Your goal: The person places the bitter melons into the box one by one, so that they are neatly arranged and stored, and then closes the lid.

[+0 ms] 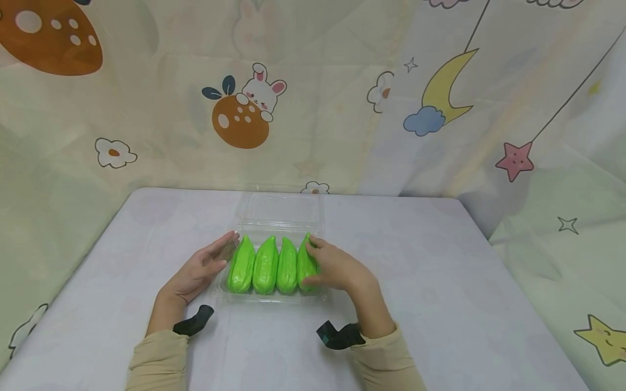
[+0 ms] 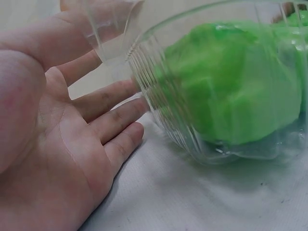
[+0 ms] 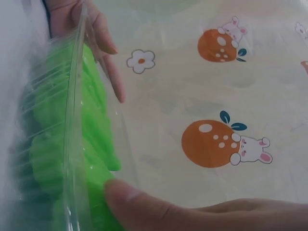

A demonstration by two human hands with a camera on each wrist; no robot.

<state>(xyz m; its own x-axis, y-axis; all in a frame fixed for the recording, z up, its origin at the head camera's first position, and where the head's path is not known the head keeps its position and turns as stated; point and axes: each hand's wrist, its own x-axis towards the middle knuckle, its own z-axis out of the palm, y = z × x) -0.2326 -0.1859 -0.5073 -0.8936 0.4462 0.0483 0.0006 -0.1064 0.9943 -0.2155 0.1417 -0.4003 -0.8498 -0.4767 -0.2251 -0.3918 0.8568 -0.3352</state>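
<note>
Several bright green, gourd-shaped pieces with pointed tops lie side by side in a clear plastic clamshell box. My right hand holds the rightmost green piece, its thumb near the blunt end and its fingers by the tip. In the right wrist view the thumb lies on green just inside the box wall. At the box's left side my left hand has its fingers extended. Those fingertips touch the ribbed plastic wall in the left wrist view, palm turned toward it.
The hinged clear lid lies open behind the box, toward the back edge of the white-covered table. A cartoon-print cloth hangs behind and along the sides. Black straps sit on both wrists.
</note>
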